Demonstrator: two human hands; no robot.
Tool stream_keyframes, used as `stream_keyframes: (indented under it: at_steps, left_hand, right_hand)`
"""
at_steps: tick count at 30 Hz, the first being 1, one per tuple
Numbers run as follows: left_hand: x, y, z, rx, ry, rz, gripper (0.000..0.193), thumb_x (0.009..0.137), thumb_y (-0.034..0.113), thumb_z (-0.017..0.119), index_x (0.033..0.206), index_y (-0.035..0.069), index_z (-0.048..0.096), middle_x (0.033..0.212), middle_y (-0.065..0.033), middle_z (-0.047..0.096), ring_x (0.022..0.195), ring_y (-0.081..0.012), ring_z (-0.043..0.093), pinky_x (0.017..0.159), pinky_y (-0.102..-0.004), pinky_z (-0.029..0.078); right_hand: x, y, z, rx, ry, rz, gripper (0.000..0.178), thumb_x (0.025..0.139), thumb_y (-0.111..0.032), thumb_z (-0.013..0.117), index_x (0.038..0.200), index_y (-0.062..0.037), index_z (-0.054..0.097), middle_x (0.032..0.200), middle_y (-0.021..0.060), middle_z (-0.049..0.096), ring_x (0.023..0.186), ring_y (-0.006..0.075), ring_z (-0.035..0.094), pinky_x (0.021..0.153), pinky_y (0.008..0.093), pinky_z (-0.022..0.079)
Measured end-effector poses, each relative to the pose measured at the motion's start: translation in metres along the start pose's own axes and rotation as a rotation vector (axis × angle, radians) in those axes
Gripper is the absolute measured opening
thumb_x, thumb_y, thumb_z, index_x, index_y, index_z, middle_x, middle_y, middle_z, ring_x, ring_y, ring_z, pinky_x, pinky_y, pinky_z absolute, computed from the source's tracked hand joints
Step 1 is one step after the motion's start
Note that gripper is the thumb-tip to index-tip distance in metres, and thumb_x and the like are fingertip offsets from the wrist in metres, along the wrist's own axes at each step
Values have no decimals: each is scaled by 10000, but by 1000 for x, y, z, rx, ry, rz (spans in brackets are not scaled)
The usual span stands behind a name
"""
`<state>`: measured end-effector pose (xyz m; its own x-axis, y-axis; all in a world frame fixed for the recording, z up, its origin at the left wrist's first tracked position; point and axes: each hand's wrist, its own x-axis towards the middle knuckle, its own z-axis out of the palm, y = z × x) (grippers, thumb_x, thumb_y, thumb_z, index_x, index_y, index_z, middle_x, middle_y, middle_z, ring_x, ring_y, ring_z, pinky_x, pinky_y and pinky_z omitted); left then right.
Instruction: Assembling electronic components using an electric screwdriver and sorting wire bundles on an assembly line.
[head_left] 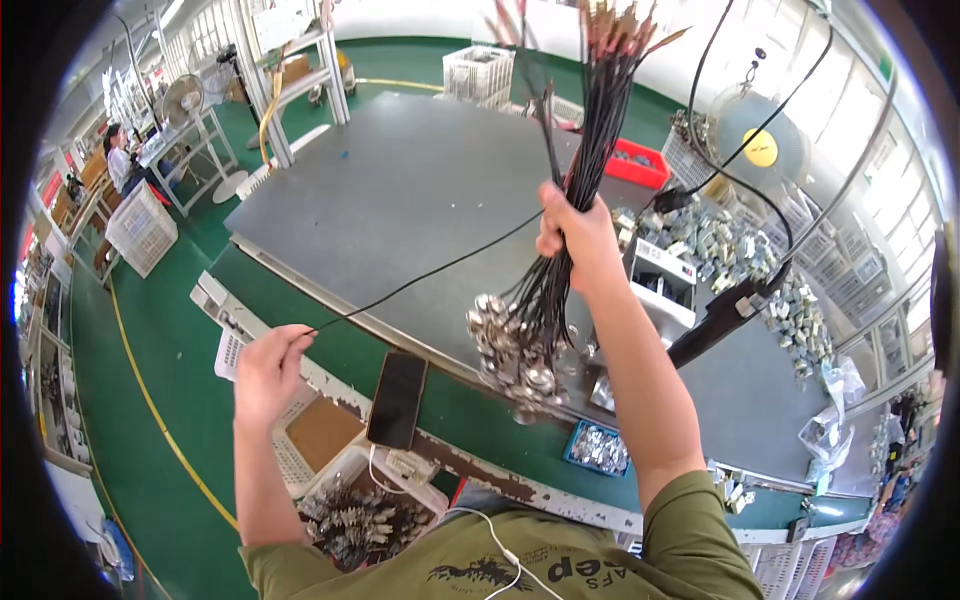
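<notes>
Nearest the wearer, below the table edge, a white crate point(372, 500) of small metal parts is seen beside a flat brown cardboard piece point(322, 432), and a dark phone point(397, 399) is laid on the green edge strip of the table point(400, 190), with a white cable running from below it toward the olive shirt. A small blue tray point(597, 447) of silvery parts is set on the same strip, just under the raised bundle.

The left hand point(268, 370) is closed in a pinch on the end of a single black wire point(430, 272), which is drawn taut and slantwise up to the bundle, apparently so that it can be pulled free of the rest. The right hand point(577, 236) is wrapped tightly round the middle of the bundle of black wires point(588, 150); it is held upright above the table, so that the round metal ends point(512, 345) hang in a cluster below the fist and the reddish tips fan out above.

Further right, a white open box point(662, 280) is placed beside a heap of small grey-green components point(730, 245). Beyond these, a red tray point(636, 163) is seen at the far table edge, and white mesh baskets point(478, 72) behind it. On a round fan point(760, 140) a yellow disc is shown at the centre. A white basket point(141, 228) stands on the green floor at the left, where another person point(119, 160) is at a distant bench.
</notes>
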<state>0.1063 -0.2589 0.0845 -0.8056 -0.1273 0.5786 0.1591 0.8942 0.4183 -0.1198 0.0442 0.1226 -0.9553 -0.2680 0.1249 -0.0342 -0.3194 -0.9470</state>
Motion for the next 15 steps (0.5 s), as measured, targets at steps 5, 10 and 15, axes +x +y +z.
stream_keyframes:
  at_steps: [5,10,15]
  left_hand:
    - [33,-3,-34,173,36,70,84,866,20,598,937,22,643,799,-114,648,665,-273,600,606,-333,464]
    - [52,-9,-53,274,128,145,43,854,27,611,895,16,616,758,-113,595,656,-278,575,602,-340,446]
    - [39,-2,-48,141,33,78,74,816,8,633,888,8,616,730,-98,597,591,-199,566,541,-321,437]
  right_hand:
    - [-11,-11,-7,-35,-196,14,446,837,-67,714,1190,-16,445,688,2,460,482,96,412,465,274,350]
    - [-15,-14,-11,-105,-253,8,488,812,-11,719,1215,-2,444,718,5,476,493,82,417,465,267,340]
    - [-17,-12,-4,-231,-48,-60,272,884,-103,679,1088,-10,526,591,-19,454,443,81,411,431,261,330]
